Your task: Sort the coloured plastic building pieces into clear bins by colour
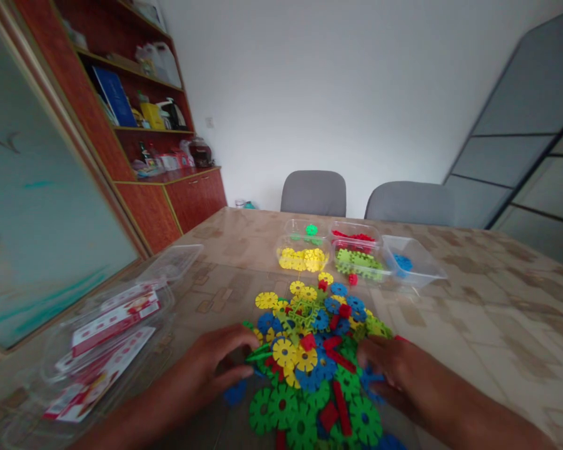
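Observation:
A heap of plastic snowflake discs lies on the table before me, with yellow discs (285,353), blue discs (311,379), green discs (282,405), lime toothed pieces (303,312) and red strips (341,409). My left hand (229,357) is at the heap's left edge, thumb and fingers apart, beside a tilted green disc (259,354). At the right edge, my right hand (388,364) has its fingers bent and the thumb apart from them. A blue disc (373,381) shows in that gap; whether the hand touches it is unclear.
Behind the heap stand clear tubs: a yellow-disc tub (303,257), a lime-piece tub (360,261), a red-piece tub (355,235), a green-piece tub (307,230) and a blue-disc tub (420,265). Clear lids (171,265) and printed cards (115,315) lie left. Two chairs (313,190) stand beyond.

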`<state>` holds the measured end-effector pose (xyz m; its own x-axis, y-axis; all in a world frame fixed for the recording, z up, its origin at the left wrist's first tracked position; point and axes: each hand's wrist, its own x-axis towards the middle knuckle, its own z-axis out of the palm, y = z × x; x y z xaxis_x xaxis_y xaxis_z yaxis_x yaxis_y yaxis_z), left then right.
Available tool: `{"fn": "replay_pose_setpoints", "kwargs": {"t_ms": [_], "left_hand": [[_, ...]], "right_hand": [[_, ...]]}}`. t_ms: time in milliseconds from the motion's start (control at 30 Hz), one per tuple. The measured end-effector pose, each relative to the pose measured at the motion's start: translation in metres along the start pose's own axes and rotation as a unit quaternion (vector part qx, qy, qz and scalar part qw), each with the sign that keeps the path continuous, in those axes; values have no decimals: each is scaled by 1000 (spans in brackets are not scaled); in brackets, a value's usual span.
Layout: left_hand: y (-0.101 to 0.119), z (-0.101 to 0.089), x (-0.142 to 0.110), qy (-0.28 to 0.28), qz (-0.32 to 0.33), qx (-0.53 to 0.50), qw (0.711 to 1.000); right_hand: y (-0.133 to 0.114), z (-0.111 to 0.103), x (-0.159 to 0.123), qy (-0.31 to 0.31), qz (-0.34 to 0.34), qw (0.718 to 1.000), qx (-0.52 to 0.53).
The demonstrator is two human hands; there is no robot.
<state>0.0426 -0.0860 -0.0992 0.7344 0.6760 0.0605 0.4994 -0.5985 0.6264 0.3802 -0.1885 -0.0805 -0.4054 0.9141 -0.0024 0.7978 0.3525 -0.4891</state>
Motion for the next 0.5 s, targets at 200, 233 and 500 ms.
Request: {"fn": "replay_pose_setpoints", "kwargs": {"t_ms": [200, 233, 500], "left_hand": [[-12, 15, -3, 63, 15, 15, 998], [-14, 15, -4, 69, 19, 23, 997], [-13, -3, -16, 15, 71, 70, 995]], "right_hand": [[-21, 6, -13, -36, 43, 996, -63], [-26, 7, -11, -59, 51, 994, -70], [-14, 4, -1, -24, 46, 998, -18]]}}
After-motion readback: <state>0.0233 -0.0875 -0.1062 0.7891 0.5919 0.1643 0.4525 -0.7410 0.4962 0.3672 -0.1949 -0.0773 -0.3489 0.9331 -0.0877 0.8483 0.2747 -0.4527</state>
